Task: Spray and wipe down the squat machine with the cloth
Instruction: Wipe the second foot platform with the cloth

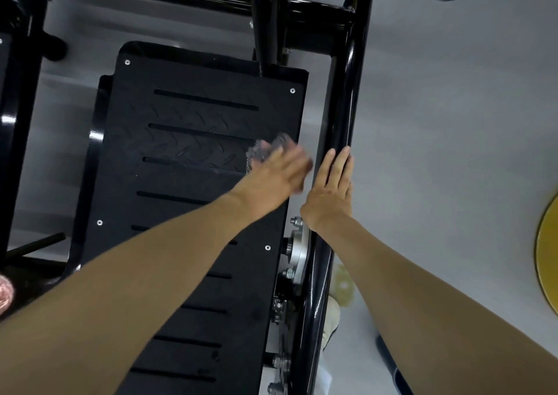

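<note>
Your left hand (276, 175) presses the grey cloth (267, 148) onto the footplate (187, 153) by its right edge, fingers seemingly straight despite blur. Your right hand (330, 192) lies flat, fingers extended, on the frame tube (347, 92).

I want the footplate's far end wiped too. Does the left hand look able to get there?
Probably yes: the left hand presses the cloth on the footplate, with only bare plate beyond, though the arm looks stretched.

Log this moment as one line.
step: wiping squat machine | left hand: presses grey cloth on black footplate, motion-blurred | right hand: flat on black frame tube
</note>
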The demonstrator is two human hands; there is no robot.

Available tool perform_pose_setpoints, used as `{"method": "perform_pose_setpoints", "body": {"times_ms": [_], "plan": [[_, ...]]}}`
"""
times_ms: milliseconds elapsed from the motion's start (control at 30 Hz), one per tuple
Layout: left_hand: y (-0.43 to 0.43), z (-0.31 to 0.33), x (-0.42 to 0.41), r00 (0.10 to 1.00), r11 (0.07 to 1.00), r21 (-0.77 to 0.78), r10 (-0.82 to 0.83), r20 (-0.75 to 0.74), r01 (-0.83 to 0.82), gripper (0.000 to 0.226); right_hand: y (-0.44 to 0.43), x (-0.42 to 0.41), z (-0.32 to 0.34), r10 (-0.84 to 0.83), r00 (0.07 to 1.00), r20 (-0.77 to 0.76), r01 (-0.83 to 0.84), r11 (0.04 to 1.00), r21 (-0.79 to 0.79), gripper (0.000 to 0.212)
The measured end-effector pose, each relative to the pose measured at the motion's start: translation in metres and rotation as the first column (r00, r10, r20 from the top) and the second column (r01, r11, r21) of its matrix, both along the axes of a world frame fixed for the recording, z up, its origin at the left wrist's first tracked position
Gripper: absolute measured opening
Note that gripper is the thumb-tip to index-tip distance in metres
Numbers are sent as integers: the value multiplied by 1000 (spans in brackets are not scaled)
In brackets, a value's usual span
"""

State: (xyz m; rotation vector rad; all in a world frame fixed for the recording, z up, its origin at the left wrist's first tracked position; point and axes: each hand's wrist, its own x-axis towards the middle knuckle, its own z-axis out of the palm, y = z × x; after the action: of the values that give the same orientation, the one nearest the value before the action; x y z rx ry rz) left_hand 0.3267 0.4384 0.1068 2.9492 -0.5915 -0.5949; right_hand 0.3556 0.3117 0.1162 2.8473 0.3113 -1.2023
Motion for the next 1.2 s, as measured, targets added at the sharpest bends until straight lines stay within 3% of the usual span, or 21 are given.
{"method": "perform_pose_setpoints", "body": {"times_ms": [67, 167, 267, 367, 433, 533, 633, 700, 767, 833, 933, 1000, 1133, 1200], "plan": [[14, -1, -26, 977, 984, -20, -176, -125, 174, 90, 2, 0, 2, 9, 1000, -19, -10, 1000, -10, 113], [38, 2, -14, 986, 994, 9, -110, -122, 112, 105, 2, -1, -1, 6, 1000, 25, -6, 1000, -14, 109], [43, 7, 9, 973, 974, 26, 225, -58, -224, 97, 2, -3, -3, 2, 1000, 28, -2, 1000, -15, 108], [28, 3, 8, 853, 853, -14, 522, 12, -521, 92, 0, -4, -4, 10, 999, 45, -9, 1000, -28, 107], [6, 3, -8, 879, 879, -2, 476, 16, -476, 92, 0, -3, -4, 16, 999, 43, -14, 999, -40, 108], [-9, 5, -37, 987, 988, -23, 151, -53, -152, 87, -3, -1, -2, 49, 998, 32, -47, 998, -51, 109], [27, 4, -46, 988, 996, -34, -88, -128, 85, 84, -6, -5, 1, 92, 993, 75, -85, 992, -96, 106], [56, 2, -44, 990, 999, 1, -32, -140, 33, 88, -6, -12, 2, 122, 986, 114, -106, 985, -133, 103], [71, 0, -46, 976, 980, 35, 196, -92, -193, 89, -6, -17, 4, 136, 980, 148, -115, 983, -141, 96], [61, 0, -49, 909, 910, 57, 413, -53, -410, 91, -7, -18, 7, 146, 977, 154, -124, 982, -144, 93], [16, 3, -58, 821, 823, 26, 569, -48, -568, 94, -9, -20, 13, 158, 979, 125, -141, 981, -134, 95], [-14, 5, -64, 860, 861, -21, 506, -70, -508, 93, -11, -22, 18, 149, 983, 109, -135, 983, -126, 98], [-7, 7, -73, 974, 977, -64, 196, -115, -204, 89, -12, -28, 21, 120, 989, 90, -110, 988, -107, 96], [25, 4, -75, 975, 981, -27, 187, -122, -192, 89, -13, -34, 21, 94, 991, 90, -86, 992, -88, 94]]}}
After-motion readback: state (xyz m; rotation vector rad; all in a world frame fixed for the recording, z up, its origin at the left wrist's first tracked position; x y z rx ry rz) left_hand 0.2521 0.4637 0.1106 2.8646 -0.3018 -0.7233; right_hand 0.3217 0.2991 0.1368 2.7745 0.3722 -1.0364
